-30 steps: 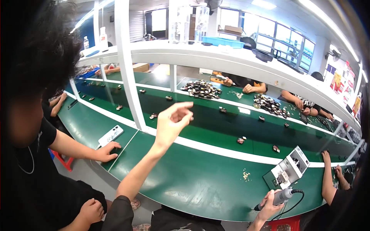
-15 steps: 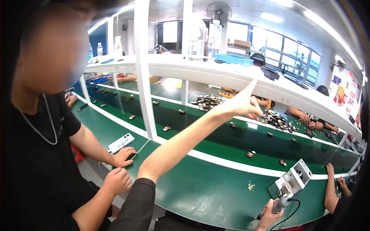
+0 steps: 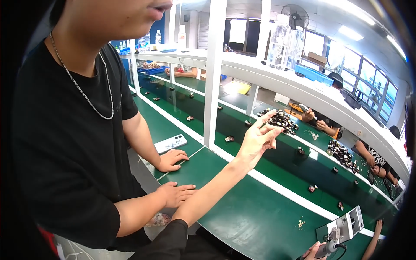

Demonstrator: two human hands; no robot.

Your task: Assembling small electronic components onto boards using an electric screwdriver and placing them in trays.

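My left hand (image 3: 260,141) is held up over the green bench, on an arm in a black sleeve. Its index finger points out, the other fingers are loosely bent and apart, and nothing is in it. Low at the right edge, my right hand (image 3: 313,252) is wrapped round a grey corded handheld tool (image 3: 326,249); the lower part of that hand is cut off by the frame. Right beside the tool stands a small white and grey box-shaped device (image 3: 346,225) with a tilted panel. Small pale scraps (image 3: 301,223) lie on the bench to its left.
At my left stands a person in black (image 3: 82,143), one hand (image 3: 172,160) on the bench near a white phone (image 3: 171,143). A dark green conveyor (image 3: 277,151) carries small dark parts. Behind a white post (image 3: 214,73) and shelf (image 3: 247,67), other people handle piled parts (image 3: 342,154).
The view has swung left. My left hand has drawn back from its outstretched point, its arm more bent. The neighbour's nearer hand has opened out beside my forearm. My right hand still holds the tool.
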